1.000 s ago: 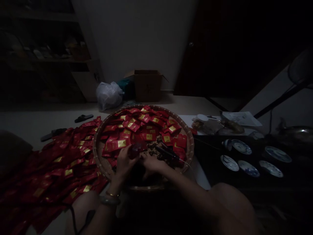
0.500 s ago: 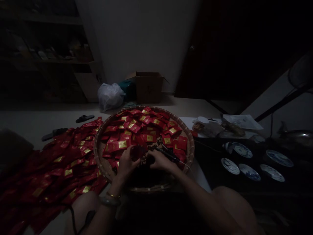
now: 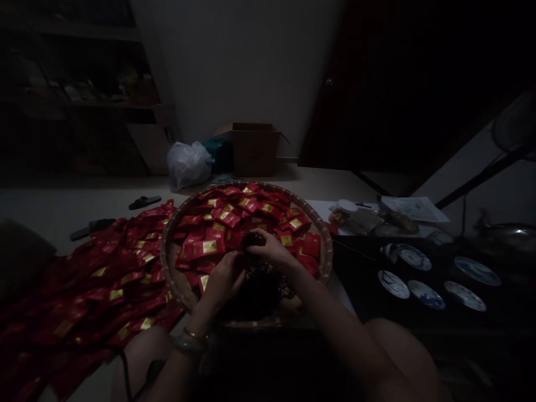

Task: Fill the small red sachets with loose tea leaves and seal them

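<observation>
A round woven basket tray (image 3: 322, 245) holds many red packets with gold squares (image 3: 228, 215) and a dark heap of loose leaves (image 3: 259, 285) at its near side. My left hand (image 3: 224, 279) is curled over the near middle of the tray, fingers closed on something I cannot make out in the dim light. My right hand (image 3: 270, 248) is just beyond it, pinching a dark clump (image 3: 254, 239) above the packets. A bracelet sits on my left wrist.
More red packets (image 3: 104, 279) spread over the floor to the left. Small blue-and-white dishes (image 3: 412, 279) lie on a dark surface to the right. A cardboard box (image 3: 253, 148), a white bag (image 3: 188, 164) and sandals (image 3: 144, 202) sit farther back.
My right hand has moved forward and up from the near edge of the tray, lifting a dark clump. The left hand shifted slightly right and closed more.
</observation>
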Available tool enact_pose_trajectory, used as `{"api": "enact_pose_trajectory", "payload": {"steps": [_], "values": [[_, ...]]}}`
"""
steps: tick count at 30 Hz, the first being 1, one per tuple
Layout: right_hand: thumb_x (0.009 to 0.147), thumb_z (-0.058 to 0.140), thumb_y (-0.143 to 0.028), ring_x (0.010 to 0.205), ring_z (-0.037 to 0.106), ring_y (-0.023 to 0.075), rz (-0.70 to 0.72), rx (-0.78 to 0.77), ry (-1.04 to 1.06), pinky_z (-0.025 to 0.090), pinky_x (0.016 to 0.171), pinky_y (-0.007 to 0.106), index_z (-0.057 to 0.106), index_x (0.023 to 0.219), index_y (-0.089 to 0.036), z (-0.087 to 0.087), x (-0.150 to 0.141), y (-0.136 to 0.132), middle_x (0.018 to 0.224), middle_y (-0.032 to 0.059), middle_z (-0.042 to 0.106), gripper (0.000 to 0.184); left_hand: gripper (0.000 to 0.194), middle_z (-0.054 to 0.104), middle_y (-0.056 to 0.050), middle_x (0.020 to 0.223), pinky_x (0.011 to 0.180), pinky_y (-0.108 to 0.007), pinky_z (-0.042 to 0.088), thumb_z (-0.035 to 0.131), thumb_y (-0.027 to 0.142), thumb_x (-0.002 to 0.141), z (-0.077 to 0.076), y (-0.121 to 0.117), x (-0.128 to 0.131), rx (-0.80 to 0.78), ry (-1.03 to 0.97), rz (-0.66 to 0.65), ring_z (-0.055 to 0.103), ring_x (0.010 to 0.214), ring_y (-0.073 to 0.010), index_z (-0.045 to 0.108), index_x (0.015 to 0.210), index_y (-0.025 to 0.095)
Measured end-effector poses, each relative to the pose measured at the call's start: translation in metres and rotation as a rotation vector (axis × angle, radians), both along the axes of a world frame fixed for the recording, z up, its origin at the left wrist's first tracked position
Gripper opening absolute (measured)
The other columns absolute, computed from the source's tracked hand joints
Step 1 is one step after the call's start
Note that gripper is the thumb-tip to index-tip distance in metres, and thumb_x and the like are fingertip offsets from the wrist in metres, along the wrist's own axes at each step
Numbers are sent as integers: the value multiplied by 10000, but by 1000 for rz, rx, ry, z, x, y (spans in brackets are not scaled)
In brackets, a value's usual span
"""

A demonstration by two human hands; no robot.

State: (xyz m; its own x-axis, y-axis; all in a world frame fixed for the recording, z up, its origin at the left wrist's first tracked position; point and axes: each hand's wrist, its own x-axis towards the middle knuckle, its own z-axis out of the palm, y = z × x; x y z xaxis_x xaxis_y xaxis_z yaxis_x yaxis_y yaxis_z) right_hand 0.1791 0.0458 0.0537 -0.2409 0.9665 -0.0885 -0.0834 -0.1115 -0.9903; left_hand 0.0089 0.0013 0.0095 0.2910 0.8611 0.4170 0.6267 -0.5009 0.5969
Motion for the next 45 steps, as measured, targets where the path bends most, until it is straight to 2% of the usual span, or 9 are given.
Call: {"api": "enact_pose_trajectory", "payload": {"steps": [5,10,14,17,21,26,32,40,45], "values": [[539,689,-242,766,572,148,11,57,-102,450,737,278,545,939,-201,-7,-5,0,810,-30,598,427,453,626,-87,1026,762,-346,522,469,90,726,3,-3,-2,-25,4,-17,631,864,-204,457,1171,176],[555,654,-207,820,566,157,-1,182,-215,447,796,302,553,913,-193,-4,-6,-1,845,-22,589,372,207,599,-81,1079,757,-316,524,441,129,835,-8,4,-5,89,8,15,625,907,-190,565,982,206],[558,646,-186,864,565,165,-39,281,-242,435,846,315,561,913,-194,2,-14,-4,874,-15,597,365,163,552,-69,1067,752,-287,528,468,133,837,-12,6,-5,195,-47,71,601,892,-168,614,864,201],[555,668,-212,849,567,162,-41,233,-171,441,830,308,557,909,-197,3,-19,-7,865,-18,597,371,175,566,-71,964,759,-309,525,466,150,847,-9,5,-3,276,-86,126,578,891,-189,627,792,192],[549,690,-245,814,571,152,-49,92,-55,453,796,296,544,939,-206,3,-21,-8,860,-22,597,418,210,602,-66,862,732,-330,505,468,173,861,-1,2,-3,357,-9,113,549,834,-199,640,744,202],[564,681,-249,785,569,147,-52,122,-115,463,758,288,544,953,-210,2,-21,-3,822,-32,592,414,233,643,-59,845,785,-368,489,482,175,855,8,-2,-3,381,81,80,546,882,-212,658,709,223],[566,662,-221,850,566,157,-1,247,-182,447,811,298,551,952,-196,-4,-21,3,874,-19,597,402,228,665,-39,830,844,-392,472,462,133,855,13,2,-7,334,150,-121,531,904,-213,637,740,224],[603,652,-176,946,565,188,127,431,-318,441,863,331,567,982,-177,1,-10,-3,981,31,603,389,173,612,-70,963,831,-383,487,488,167,857,4,9,-14,230,94,-103,499,999,-235,650,828,220],[677,658,-205,1033,561,193,158,501,-410,430,897,329,539,1123,-176,11,-3,-16,1104,65,604,462,181,599,-76,1020,846,-394,480,488,179,862,-1,11,-16,175,67,-108,507,1003,-230,652,920,229]]}}
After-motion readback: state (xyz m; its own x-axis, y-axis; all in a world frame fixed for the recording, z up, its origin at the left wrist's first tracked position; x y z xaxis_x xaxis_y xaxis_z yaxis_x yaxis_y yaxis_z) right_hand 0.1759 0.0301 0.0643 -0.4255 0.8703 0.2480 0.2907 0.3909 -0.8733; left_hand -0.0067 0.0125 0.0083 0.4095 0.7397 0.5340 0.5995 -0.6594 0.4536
